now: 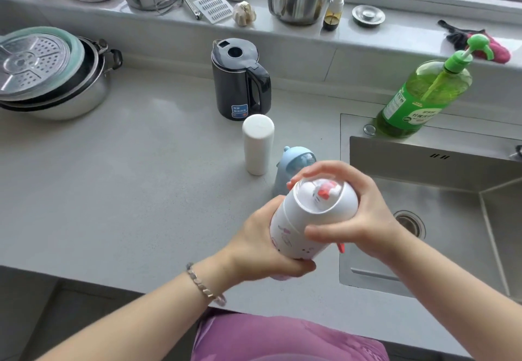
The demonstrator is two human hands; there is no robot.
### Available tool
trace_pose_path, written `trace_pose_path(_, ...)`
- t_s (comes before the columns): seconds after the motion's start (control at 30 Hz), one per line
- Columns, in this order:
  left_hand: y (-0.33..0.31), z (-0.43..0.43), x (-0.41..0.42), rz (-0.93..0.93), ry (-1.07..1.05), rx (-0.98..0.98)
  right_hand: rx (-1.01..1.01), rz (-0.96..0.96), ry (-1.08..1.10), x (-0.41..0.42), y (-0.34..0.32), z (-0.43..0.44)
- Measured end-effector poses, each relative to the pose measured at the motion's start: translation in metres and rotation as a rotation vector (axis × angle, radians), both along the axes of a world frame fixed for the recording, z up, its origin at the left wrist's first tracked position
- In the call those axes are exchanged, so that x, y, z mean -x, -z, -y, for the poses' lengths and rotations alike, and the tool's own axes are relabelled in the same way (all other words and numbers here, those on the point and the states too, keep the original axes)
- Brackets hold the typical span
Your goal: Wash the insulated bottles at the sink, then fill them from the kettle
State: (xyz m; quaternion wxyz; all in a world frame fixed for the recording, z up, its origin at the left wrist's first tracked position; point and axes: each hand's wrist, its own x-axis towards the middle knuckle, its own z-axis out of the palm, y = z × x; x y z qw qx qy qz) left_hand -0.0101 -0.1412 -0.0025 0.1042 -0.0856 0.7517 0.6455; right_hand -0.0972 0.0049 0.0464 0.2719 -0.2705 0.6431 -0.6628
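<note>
Printed white bottle [293,219] is held in the air above the desk [141,177], right at the near-left corner of the sink [423,163], tilted with its cap toward the camera. The left grip [262,247] wraps the lower body to steady it. The right grip [364,213] clasps the cap end, fingers over the clear dome [324,194] and thumb on the side. This looks like a hold for twisting the top off, so washing has probably not begun on this one.

Two more bottles stand upright on the desk just behind: a plain white bottle [257,146] and a blue bottle [293,163] with a rounded top. Both sit between the kettle [240,81] and the sink, handy for either step. A green soap bottle [418,98] with a pump sits on the sink's back rim.

Under the dome sits a white cat figure with a red bow, and the body carries faint pink cartoon drawings. The kettle bears a blue sticker and the soap a green label, both in Chinese characters too blurred to read.
</note>
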Motion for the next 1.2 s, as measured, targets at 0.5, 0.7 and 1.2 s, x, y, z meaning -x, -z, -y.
trace_pose_path(0.5, 0.041, 0.082, 0.0, 0.169, 0.05, 0.45, -0.488, -0.272, 0.071, -0.01, 0.048, 0.078)
trace_pose_path(0.7, 0.069, 0.14, -0.036, 0.383, -0.034, 0.455, -0.582, -0.406, 0.157, 0.004, 0.087, 0.119)
trace_pose_path(1.2, 0.058, 0.148, -0.037, 0.327, -0.051, 0.537, -1.254, -0.512, -0.251, 0.014, 0.078, 0.124)
